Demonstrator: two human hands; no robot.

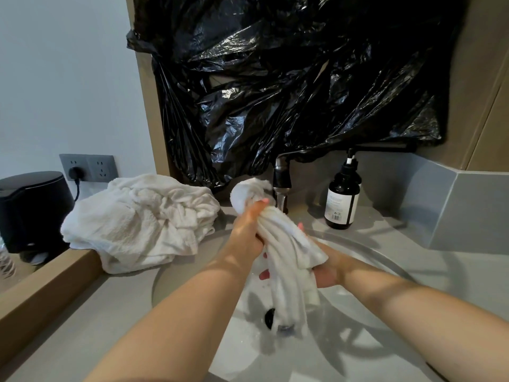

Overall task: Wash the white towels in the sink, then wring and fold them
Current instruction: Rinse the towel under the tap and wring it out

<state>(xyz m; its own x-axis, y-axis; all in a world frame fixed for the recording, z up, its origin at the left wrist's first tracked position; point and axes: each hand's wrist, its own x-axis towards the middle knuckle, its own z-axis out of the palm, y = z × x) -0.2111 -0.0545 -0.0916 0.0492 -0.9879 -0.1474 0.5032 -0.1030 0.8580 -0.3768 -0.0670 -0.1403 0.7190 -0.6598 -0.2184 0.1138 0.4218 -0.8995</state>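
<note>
Head view: left hand (246, 230), grip curled tight round upper part of twisted white towel (286, 244). Right hand (327, 271) grip clasps it lower. Towel hangs over sink (385, 260). Towel heap (143, 219) on worktop (104, 312), left of sink.

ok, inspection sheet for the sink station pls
Surface: grey counter, round sink set in it.
Job's things: twisted white towel over the sink; crumpled towel pile on the counter, left.
Clutter: dark pump bottle beside the faucet.
Grippers: left hand grips the towel high, right hand lower.
Cables: black plug in wall socket, cord drops behind black appliance.
Surroundings: black plastic sheeting above the faucet.
</note>
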